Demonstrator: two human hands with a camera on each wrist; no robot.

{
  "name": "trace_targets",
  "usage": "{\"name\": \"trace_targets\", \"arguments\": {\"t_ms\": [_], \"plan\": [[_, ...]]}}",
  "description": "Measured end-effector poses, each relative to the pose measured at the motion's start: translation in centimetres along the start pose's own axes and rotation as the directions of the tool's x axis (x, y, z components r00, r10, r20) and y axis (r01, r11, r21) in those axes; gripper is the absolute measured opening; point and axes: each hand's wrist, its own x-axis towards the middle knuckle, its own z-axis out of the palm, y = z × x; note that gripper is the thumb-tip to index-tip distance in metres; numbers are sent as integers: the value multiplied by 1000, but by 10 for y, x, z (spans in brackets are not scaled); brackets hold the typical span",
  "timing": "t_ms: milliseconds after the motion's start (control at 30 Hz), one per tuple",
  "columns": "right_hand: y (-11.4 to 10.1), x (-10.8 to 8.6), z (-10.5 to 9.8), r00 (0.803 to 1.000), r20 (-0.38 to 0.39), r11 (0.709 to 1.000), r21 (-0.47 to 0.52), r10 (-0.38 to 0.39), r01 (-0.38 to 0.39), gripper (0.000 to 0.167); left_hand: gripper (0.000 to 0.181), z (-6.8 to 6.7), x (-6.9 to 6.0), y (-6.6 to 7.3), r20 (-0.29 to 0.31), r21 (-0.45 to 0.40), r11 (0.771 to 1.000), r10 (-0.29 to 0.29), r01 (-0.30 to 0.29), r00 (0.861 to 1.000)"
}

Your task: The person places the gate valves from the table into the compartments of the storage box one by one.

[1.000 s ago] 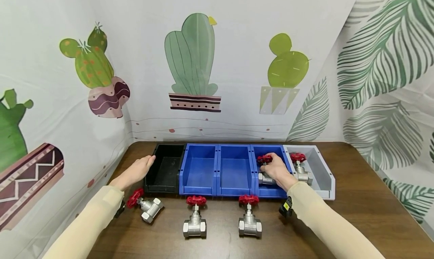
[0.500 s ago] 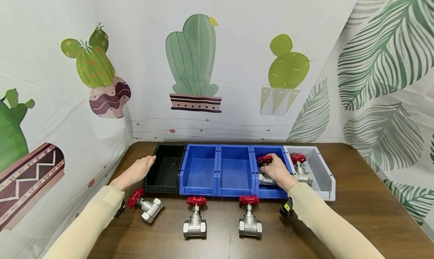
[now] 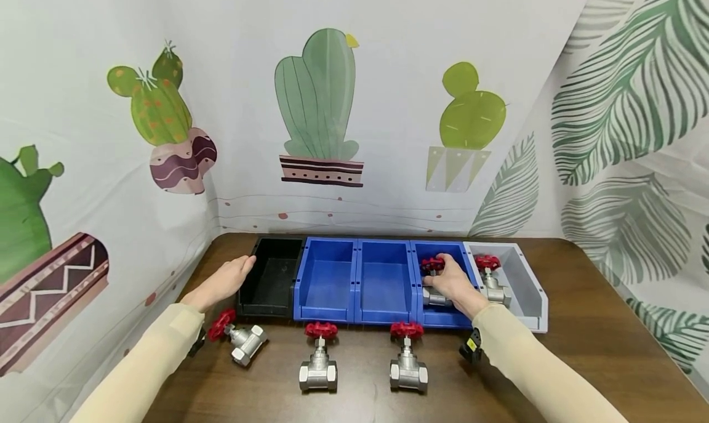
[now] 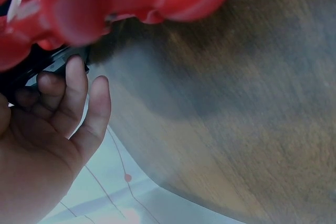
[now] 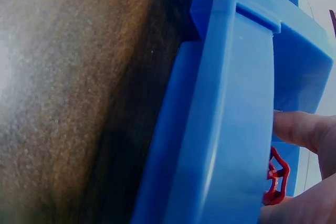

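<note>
My right hand (image 3: 453, 282) reaches into the rightmost blue bin (image 3: 443, 318) and grips a gate valve (image 3: 435, 296) with a red handwheel. In the right wrist view, the bin's front wall hides most of that valve; part of the handwheel (image 5: 276, 179) shows between thumb and finger. My left hand (image 3: 226, 281) touches the left edge of the black bin (image 3: 267, 309), its fingers (image 4: 97, 106) loosely bent beside the wall in the left wrist view. Just in front of it lies a tilted valve (image 3: 244, 343). Two more valves, one middle (image 3: 318, 370) and one right (image 3: 408, 370), lie near the bins' fronts.
Two blue bins, left (image 3: 327, 284) and middle (image 3: 384, 284), stand side by side between the black bin and the rightmost blue one. A grey bin (image 3: 526, 290) at the row's right end holds another valve (image 3: 493, 287). Behind the brown table (image 3: 576, 349) hangs a cactus-print cloth (image 3: 399, 103).
The head view has shifted slightly, so the scene sits a little lower. Both hands stay at their places, the right still on the valve in the blue bin.
</note>
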Motion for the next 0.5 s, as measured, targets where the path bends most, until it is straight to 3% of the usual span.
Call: {"name": "trace_targets", "arguments": {"t_ms": [267,500], "plan": [[-3,-8,-3,999,29,1000,-3,-21,21,74,49,2,-1,0,1,-2,1000,-5,5,1000],[-8,-14,-10,998,29,996,-69,-50,51,70,48,0,2,-2,-14,2,1000,7,-7,1000]]}}
